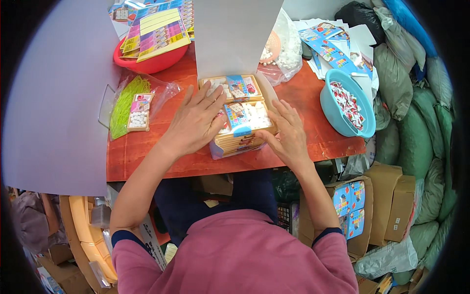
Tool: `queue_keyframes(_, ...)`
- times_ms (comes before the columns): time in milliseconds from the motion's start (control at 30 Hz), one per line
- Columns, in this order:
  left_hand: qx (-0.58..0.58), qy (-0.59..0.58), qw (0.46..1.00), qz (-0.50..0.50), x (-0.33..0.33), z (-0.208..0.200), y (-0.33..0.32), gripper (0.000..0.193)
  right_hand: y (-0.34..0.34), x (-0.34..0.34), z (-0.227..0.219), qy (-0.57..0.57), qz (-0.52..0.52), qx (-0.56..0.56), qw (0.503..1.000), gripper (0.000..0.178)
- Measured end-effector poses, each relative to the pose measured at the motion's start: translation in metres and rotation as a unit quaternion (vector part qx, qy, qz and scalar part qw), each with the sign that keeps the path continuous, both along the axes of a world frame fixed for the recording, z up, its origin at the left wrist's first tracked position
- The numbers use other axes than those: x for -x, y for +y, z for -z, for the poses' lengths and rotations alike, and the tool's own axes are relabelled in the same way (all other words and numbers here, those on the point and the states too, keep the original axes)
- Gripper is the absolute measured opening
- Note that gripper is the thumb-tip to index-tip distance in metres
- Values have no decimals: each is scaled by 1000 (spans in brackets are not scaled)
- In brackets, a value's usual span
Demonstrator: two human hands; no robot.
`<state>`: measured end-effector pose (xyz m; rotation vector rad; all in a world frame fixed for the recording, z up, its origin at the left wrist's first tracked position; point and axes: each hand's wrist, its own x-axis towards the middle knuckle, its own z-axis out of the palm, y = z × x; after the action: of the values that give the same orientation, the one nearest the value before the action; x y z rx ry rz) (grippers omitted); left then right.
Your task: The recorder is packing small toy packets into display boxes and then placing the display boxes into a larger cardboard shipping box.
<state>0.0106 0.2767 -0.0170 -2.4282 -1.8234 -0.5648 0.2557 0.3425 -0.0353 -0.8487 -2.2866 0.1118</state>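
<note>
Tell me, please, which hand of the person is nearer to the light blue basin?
The right. The right hand is at the right side of the packs, left of the basin. The left hand is over their left side, farther from it.

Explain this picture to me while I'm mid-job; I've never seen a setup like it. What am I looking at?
No machine here: the grip is a person's own bare left hand and right hand. The single picture comes from a fisheye camera worn on the head, looking down, so straight edges bend near the rim.

On the red table, an open pale box contains stacked flat packs. To its left lie bright green strips, with a red bowl of printed sheets behind. A blue basin of small packets stands at the right.

Neither hand lifts anything: both are spread open around the packs. Whether the left palm presses is hidden.
</note>
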Motion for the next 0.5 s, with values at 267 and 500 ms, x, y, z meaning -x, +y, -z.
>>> queue_keyframes(267, -8, 87, 996, -15, 9, -13, 4, 78, 24, 27, -30, -125, -33, -43, 991, 49)
queue_keyframes(500, 77, 90, 993, -21, 10, -17, 7, 84, 34, 47, -26, -272, -53, -45, 960, 48)
